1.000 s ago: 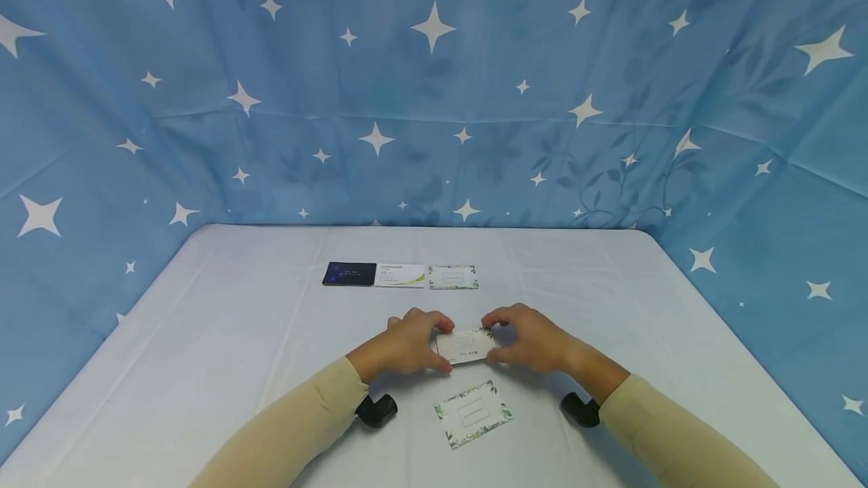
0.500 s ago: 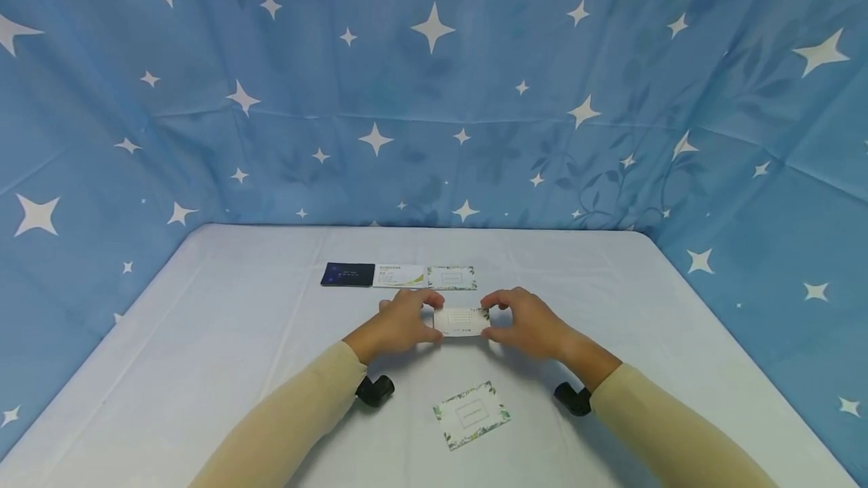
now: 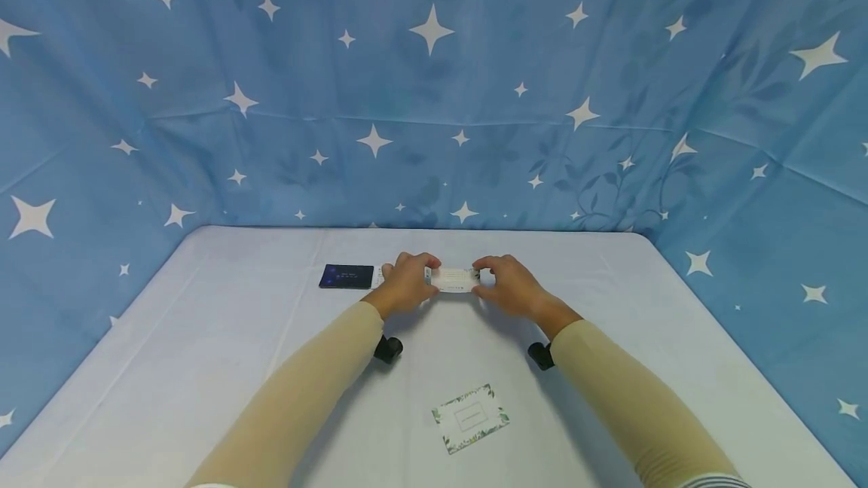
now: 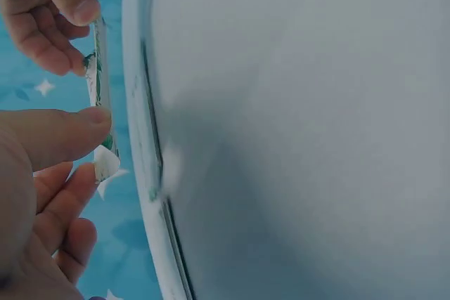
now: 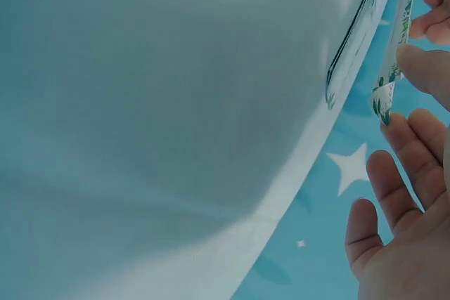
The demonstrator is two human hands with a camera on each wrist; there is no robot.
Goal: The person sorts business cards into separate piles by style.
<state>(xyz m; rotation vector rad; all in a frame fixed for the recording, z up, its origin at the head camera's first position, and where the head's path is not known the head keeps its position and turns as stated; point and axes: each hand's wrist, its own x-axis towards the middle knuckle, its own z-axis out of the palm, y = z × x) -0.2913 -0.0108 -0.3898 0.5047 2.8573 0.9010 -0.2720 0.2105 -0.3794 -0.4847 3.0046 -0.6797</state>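
Both hands hold one white business card [image 3: 456,280] with printed lines and leaf sprigs, over the back row of cards. My left hand [image 3: 407,285] pinches its left end between thumb and fingers. The other end is pinched by my right hand [image 3: 510,288]. In the left wrist view the card [image 4: 99,82] stands off the tabletop, seen nearly edge-on with a bent corner. A dark blue card [image 3: 346,276] lies left of my left hand. Beside it a white card [image 3: 377,277] is mostly hidden by that hand. The leaf-bordered card in that row is hidden.
Another leaf-bordered card [image 3: 471,417] lies askew on the white tablecloth [image 3: 169,367], between the forearms. Black wrist cameras hang under both sleeves. A blue star-patterned curtain [image 3: 434,96] rises behind the table's far edge.
Both hands have carried the held card away from the body, from the middle of the table to the back row, turning it straighter. The leaf-bordered card in front stays put.
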